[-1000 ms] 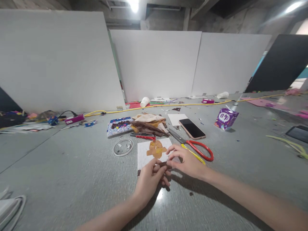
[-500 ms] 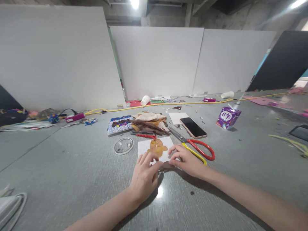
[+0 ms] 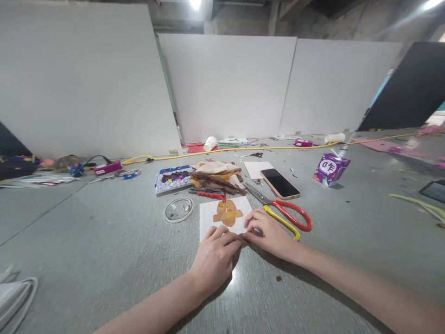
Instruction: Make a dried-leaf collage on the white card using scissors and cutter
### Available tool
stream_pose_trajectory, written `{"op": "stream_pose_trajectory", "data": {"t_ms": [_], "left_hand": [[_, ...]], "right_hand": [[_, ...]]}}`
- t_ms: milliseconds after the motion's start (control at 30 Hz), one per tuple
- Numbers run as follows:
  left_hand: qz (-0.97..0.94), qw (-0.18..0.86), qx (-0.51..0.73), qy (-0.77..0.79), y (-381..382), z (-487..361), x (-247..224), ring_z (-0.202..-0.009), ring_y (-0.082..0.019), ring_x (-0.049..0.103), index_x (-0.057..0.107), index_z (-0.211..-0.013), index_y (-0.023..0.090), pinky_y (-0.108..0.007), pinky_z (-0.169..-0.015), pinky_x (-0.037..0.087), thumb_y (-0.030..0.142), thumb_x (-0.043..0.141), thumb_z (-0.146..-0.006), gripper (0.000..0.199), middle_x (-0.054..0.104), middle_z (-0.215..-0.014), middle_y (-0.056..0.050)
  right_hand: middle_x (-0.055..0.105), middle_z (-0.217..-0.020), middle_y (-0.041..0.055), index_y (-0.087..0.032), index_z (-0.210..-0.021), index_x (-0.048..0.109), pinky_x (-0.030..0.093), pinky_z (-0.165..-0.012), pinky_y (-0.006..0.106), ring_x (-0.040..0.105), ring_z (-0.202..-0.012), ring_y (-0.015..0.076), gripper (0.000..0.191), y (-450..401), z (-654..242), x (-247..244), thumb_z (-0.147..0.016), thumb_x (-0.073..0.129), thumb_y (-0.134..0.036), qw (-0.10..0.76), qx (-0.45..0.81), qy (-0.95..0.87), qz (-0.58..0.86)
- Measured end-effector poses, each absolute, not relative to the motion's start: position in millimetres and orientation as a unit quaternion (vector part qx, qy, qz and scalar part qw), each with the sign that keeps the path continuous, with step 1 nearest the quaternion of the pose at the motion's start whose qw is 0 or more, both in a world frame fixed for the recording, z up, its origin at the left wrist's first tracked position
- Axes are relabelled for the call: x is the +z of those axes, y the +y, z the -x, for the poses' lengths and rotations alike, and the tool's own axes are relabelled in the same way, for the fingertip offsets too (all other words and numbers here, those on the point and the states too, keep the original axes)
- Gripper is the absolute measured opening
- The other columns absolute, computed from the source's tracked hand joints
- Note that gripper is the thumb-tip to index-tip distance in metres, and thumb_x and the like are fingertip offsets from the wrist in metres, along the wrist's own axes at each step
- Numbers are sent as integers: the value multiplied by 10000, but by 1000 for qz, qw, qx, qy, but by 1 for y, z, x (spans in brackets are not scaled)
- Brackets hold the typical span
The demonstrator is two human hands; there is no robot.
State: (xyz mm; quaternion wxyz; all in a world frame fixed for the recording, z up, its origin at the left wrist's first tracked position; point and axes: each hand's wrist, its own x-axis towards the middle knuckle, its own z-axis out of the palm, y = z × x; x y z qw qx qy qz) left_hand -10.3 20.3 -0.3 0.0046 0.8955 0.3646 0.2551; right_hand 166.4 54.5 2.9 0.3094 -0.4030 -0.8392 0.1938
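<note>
Seemingly setting a brown strip [image 3: 242, 236] along the white card's [image 3: 206, 217] near edge.
Left hand [image 3: 214, 260] and right hand [image 3: 269, 233] curl there, whether pinching I cannot tell; smoothing it flat seems called for.

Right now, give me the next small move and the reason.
I'd probably lift the left hand slightly while the right hand steadies the dark scrap, to check how it lies: both hands crowd it at the near edge of the white card, and little of it shows.
</note>
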Motion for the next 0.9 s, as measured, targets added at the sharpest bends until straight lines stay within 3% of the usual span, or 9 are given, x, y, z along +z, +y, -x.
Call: {"op": "stream_pose_trajectory", "data": {"t_ms": [233,600,900], "left_hand": [[-903,-9,233,361,21,11,0,-764,-182,459,604,-867,164,-329,-675,371,6,430,-741,266,643,-866,-11],[-897,8,240,371,19,11,1,-776,-180,469,624,-855,173,-331,-684,378,18,432,-745,270,650,-864,-13],[-897,10,239,373,20,10,0,-766,-185,467,626,-875,182,-337,-683,376,24,430,-749,281,653,-861,-14]], "right_hand": [[580,-825,8,-190,-725,614,387,-777,301,513,-844,156,88,57,-171,4,-688,624,-111,327,240,-812,421],[584,-920,7,-240,-683,690,370,-838,309,506,-915,160,57,57,-174,5,-677,674,-186,281,256,-832,403],[593,-925,28,-209,-772,684,386,-841,310,549,-884,153,139,66,-177,4,-743,562,-147,334,365,-746,446]]}}
